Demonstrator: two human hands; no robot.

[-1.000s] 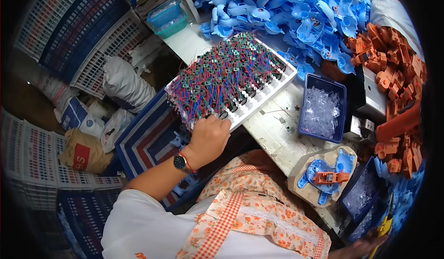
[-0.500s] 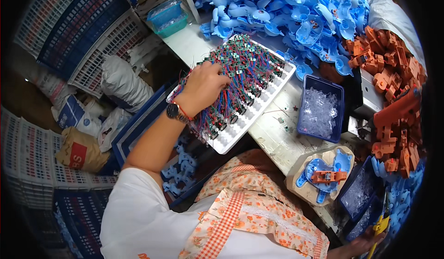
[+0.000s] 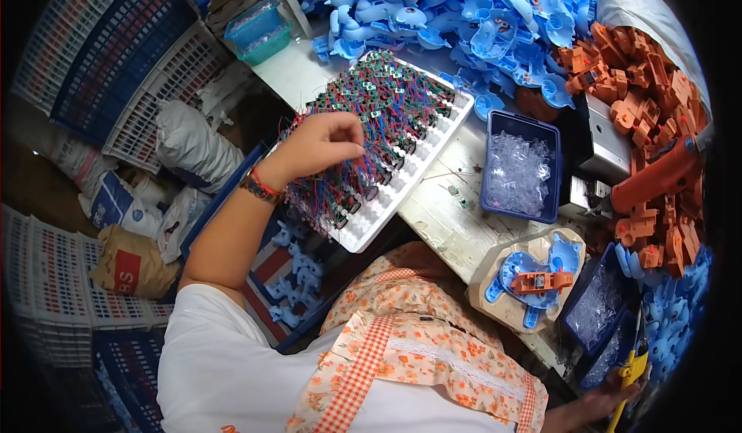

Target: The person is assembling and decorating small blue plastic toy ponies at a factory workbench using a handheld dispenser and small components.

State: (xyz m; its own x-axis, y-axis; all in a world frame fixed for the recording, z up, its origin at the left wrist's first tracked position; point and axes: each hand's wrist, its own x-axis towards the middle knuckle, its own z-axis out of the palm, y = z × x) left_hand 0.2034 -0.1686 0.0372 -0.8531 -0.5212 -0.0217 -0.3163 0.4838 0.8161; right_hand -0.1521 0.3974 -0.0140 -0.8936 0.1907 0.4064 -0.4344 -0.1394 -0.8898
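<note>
My left hand (image 3: 328, 146) hovers over a white tray (image 3: 371, 230) packed with small green circuit boards (image 3: 379, 85) on red and blue wires. Its fingers are curled together, and anything between them is hidden. At the lower right edge, my right hand (image 3: 607, 399) is closed around a yellow-handled tool (image 3: 634, 369), whose tip I cannot make out. Near that hand, a tan block-shaped fixture (image 3: 485, 285) cradles a light-blue plastic shell half (image 3: 519, 267). An orange plastic part (image 3: 542, 281) sits inside the shell.
A blue bin of clear plastic pieces (image 3: 522, 172) stands right of the tray. Blue shells (image 3: 456, 16) are heaped at the back, orange parts (image 3: 641, 97) at the right. An orange-red tool body (image 3: 657, 174) juts in there. Crates (image 3: 124, 39) and sacks (image 3: 193, 143) crowd the left.
My left hand has turned, its fingers curling in from where they reached among the boards. The whole view has shifted, so the bench things appear farther left. The right hand keeps the yellow-handled tool.
</note>
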